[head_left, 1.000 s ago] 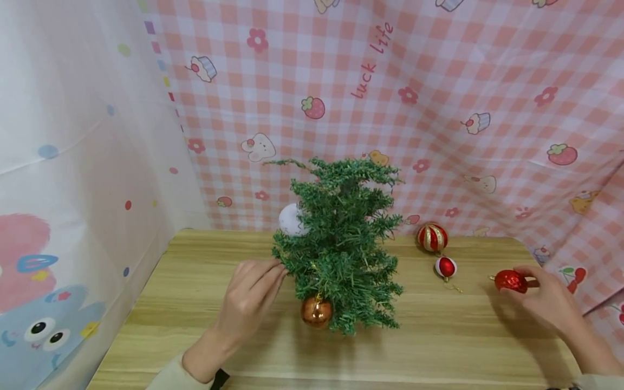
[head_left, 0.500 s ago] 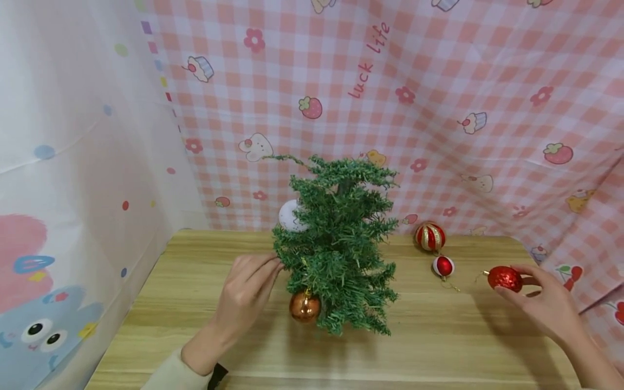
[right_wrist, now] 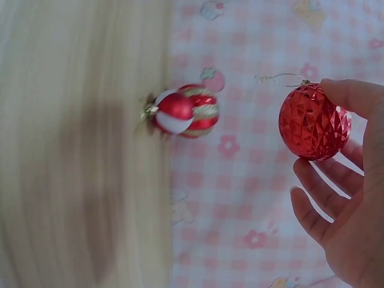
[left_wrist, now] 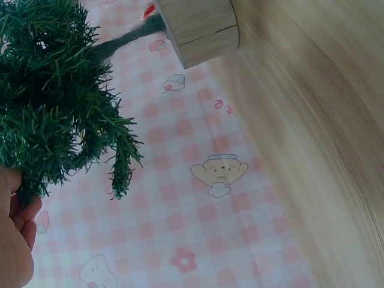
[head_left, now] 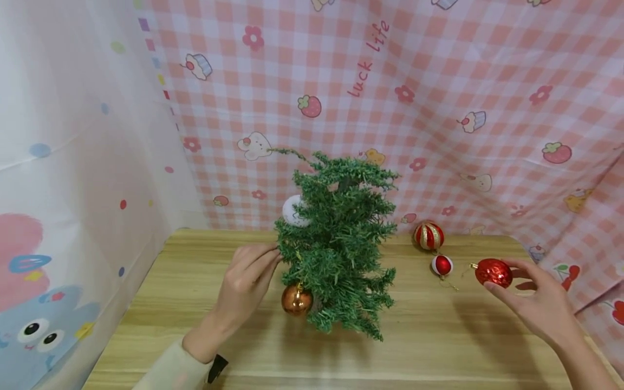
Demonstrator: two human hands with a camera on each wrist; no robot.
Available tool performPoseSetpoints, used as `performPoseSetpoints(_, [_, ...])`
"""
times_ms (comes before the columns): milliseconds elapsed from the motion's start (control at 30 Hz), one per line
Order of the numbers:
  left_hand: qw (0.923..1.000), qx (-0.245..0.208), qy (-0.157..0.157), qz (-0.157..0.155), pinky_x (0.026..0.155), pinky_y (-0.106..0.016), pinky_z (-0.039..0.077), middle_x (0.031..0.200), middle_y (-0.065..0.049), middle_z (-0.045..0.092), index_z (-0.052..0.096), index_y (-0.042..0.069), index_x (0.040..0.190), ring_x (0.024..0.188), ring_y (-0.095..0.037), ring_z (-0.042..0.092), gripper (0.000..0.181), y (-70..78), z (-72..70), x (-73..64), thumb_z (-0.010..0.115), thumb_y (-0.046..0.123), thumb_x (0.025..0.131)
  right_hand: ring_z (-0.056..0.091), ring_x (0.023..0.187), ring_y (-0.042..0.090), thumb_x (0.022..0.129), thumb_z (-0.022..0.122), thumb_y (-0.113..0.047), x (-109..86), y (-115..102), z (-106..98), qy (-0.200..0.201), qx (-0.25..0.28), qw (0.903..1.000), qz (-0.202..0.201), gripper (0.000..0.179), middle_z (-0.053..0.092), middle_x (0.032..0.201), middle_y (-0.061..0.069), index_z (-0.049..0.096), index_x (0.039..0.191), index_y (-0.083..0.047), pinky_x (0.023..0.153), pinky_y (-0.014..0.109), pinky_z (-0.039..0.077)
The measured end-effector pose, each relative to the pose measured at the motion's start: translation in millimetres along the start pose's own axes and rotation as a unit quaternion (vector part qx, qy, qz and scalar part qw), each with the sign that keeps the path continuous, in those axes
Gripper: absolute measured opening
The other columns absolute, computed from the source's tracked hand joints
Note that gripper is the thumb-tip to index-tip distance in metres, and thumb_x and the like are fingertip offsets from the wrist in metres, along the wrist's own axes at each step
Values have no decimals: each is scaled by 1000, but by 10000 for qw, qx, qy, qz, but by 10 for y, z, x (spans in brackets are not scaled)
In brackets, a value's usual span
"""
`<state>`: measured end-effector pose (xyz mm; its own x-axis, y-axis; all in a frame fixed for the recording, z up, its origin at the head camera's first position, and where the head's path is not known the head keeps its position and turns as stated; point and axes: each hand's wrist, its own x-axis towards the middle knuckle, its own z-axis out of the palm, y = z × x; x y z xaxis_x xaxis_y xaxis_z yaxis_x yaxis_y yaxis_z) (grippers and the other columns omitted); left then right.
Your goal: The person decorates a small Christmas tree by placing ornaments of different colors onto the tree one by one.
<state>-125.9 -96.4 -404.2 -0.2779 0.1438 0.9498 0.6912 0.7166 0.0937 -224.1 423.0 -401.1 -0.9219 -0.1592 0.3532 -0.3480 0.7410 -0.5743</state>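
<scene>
A small green artificial Christmas tree (head_left: pixel 341 244) stands mid-table, its wooden block base (left_wrist: pixel 201 30) showing in the left wrist view. My left hand (head_left: pixel 246 284) pinches the tip of a branch on its left side; greenery partly hides the fingertips. From a low front branch hangs a shiny copper bauble (head_left: pixel 297 299), and a white bauble (head_left: pixel 295 210) sits higher at the left. Over the table's right part, my right hand (head_left: pixel 538 300) holds a red faceted bauble (right_wrist: pixel 315 123) between thumb and fingers. Its gold cap and thin cord loop point left, away from the palm.
Right of the tree, a red-and-gold striped bauble (head_left: pixel 429 236) lies near the back edge of the wooden table (head_left: pixel 414 346). Just in front of it is a smaller red-and-white bauble (head_left: pixel 442 265) with a gold cord. A pink checked cloth (head_left: pixel 341 119) hangs behind.
My right hand has lifted the red bauble and brought it leftward. The tree has turned slightly, carrying the copper bauble left and up. My left hand, still at the branch, has risen slightly.
</scene>
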Motion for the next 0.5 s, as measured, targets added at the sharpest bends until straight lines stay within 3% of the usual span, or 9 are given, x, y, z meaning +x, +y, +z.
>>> performPoseSetpoints(167, [10000,-16,-39,-50,78,-42,56,102,-20,76,78,-8,99,87,-34,72,21,-39,10,14,67,10,102,55,83,-9,82,92,-22,-18,-176,-9,149,166,9997,-120,58,62,103,-25,68,132,-5,69,12,46])
performPoseSetpoints(233, [10000,-17,-54,-63,78,-42,56,102,-19,76,78,-8,100,88,-34,72,21,-54,15,16,67,10,102,56,83,-9,81,93,-20,-29,-231,-8,189,230,9994,-192,58,58,102,-34,68,131,-6,69,12,46])
performPoseSetpoints(500, [9996,-173,-68,-212,81,-44,56,102,-19,76,79,-8,101,90,-34,73,19,-106,48,32,69,9,101,59,92,-11,72,94,0,-75,-390,77,556,663,9933,-766,57,63,108,-30,71,125,-2,76,6,46])
